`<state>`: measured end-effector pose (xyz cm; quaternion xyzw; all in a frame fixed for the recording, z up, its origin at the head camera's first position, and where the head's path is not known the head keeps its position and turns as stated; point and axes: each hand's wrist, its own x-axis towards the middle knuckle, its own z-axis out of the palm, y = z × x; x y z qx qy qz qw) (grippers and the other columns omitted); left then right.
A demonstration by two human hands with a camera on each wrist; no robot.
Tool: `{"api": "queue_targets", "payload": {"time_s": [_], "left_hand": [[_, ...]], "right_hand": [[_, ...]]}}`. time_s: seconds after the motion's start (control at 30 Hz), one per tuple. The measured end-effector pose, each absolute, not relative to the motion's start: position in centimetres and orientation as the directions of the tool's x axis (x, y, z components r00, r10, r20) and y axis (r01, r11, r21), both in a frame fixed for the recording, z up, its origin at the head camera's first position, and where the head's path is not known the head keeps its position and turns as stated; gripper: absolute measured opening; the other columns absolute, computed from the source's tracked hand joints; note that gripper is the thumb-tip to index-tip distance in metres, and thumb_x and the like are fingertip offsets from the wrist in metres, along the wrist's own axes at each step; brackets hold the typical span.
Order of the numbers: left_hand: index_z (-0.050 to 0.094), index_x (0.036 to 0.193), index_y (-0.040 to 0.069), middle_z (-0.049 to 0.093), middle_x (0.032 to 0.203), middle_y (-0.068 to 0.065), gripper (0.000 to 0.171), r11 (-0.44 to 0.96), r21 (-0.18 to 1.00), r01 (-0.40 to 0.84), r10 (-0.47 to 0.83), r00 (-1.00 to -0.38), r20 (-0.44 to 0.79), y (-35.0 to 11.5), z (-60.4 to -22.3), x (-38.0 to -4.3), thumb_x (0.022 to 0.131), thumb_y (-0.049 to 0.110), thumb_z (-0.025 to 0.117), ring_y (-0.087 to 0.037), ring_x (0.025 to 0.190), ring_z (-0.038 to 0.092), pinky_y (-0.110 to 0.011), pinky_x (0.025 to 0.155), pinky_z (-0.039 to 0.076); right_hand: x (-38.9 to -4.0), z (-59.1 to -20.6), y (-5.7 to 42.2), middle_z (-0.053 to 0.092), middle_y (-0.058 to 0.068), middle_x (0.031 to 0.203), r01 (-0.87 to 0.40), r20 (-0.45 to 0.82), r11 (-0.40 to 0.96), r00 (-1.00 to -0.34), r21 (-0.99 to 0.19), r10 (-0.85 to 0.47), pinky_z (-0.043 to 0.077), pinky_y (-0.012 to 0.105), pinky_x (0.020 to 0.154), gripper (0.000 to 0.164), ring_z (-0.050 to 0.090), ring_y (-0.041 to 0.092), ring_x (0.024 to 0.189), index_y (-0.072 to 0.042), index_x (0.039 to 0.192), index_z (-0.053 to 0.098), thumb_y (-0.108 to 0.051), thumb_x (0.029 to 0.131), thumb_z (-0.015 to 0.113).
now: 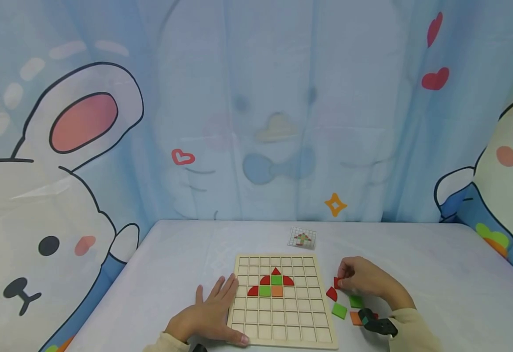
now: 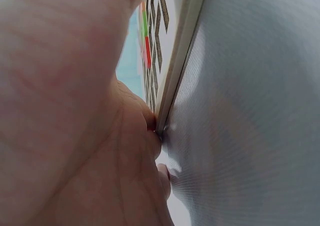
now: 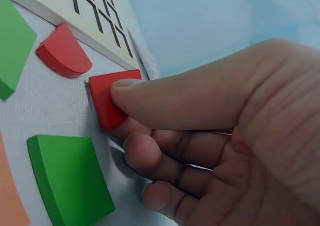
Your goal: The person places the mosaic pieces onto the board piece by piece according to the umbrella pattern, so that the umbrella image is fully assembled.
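A wooden grid board [image 1: 300,320] lies on the table with red, green and orange tiles set in its upper middle cells. My left hand [image 1: 212,313] rests along the board's left edge, fingers straight, thumb on the lower left corner. To the right of the board, my right hand [image 1: 366,278] pinches a red tile [image 3: 106,98] between thumb and fingers, close over the cloth. Part of that tile is hidden by the thumb. Near it lie a red quarter-round tile [image 3: 65,53], a green square tile [image 3: 72,178] and another green tile [image 1: 339,310].
Behind the board lies a small pattern card [image 1: 302,238] showing a coloured figure on a grid. An orange tile [image 1: 355,319] lies by the right wrist, partly behind the wrist camera [image 1: 377,323]. A blue printed curtain [image 1: 274,195] hangs at the table's back edge.
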<state>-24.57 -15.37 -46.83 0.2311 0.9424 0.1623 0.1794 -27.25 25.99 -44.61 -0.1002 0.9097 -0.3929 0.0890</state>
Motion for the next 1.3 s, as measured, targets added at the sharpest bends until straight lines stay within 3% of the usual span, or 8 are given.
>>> {"api": "queue_targets", "payload": {"time_s": [0.3, 0.63, 0.87, 1.1, 1.3], "left_hand": [[0.009, 0.173, 0.010, 0.001, 0.180, -0.007, 0.144, 0.825, 0.409, 0.390, 0.507, -0.830, -0.231, -15.7, -46.9, -24.4, 0.072, 0.089, 0.074, -0.035, 0.164, -0.003, -0.083, 0.113, -0.006], [0.012, 0.172, 0.006, 0.003, 0.180, -0.010, 0.135, 0.850, 0.374, 0.371, 0.483, -0.833, -0.271, -15.1, -45.3, -23.7, 0.079, 0.072, 0.083, -0.034, 0.164, -0.001, -0.081, 0.116, -0.003], [0.008, 0.173, 0.007, -0.001, 0.180, -0.009, 0.140, 0.834, 0.400, 0.379, 0.504, -0.818, -0.277, -15.1, -46.0, -24.0, 0.076, 0.083, 0.077, -0.036, 0.164, -0.004, -0.082, 0.114, -0.004], [0.010, 0.173, 0.009, -0.001, 0.180, -0.006, 0.142, 0.836, 0.399, 0.377, 0.496, -0.832, -0.251, -15.4, -46.9, -24.4, 0.073, 0.086, 0.076, -0.033, 0.164, -0.004, -0.081, 0.115, -0.005], [0.011, 0.173, 0.008, 0.000, 0.180, -0.007, 0.143, 0.829, 0.412, 0.378, 0.499, -0.832, -0.242, -15.4, -46.6, -24.2, 0.073, 0.086, 0.077, -0.033, 0.164, -0.004, -0.081, 0.115, -0.006]], "right_hand": [[-27.3, -44.7, 26.1, 0.061, 0.004, 0.080, -0.111, -0.068, 0.633, -0.965, -0.766, -0.252, 0.045, 0.035, 0.067, 0.011, 0.055, 0.022, 0.076, -0.004, 0.091, 0.064, 0.003, 0.093, 0.073], [-27.5, -44.7, 26.1, 0.061, 0.002, 0.078, -0.143, -0.057, 0.663, -0.961, -0.735, -0.270, 0.045, 0.035, 0.065, 0.014, 0.055, 0.021, 0.074, -0.005, 0.088, 0.065, -0.003, 0.092, 0.078], [-26.9, -43.8, 27.0, 0.061, 0.003, 0.083, -0.113, -0.124, 0.712, -0.954, -0.693, -0.272, 0.048, 0.039, 0.071, 0.012, 0.055, 0.021, 0.079, -0.004, 0.095, 0.069, -0.006, 0.092, 0.080], [-25.8, -43.2, 27.8, 0.059, 0.005, 0.091, -0.002, -0.306, 0.808, -0.925, -0.590, -0.226, 0.049, 0.042, 0.076, 0.025, 0.055, 0.023, 0.087, -0.009, 0.105, 0.068, -0.012, 0.088, 0.086], [-25.9, -43.7, 27.2, 0.059, 0.006, 0.086, 0.003, -0.314, 0.822, -0.925, -0.569, -0.214, 0.046, 0.042, 0.072, 0.029, 0.056, 0.023, 0.081, -0.011, 0.102, 0.062, -0.009, 0.084, 0.085]]}}
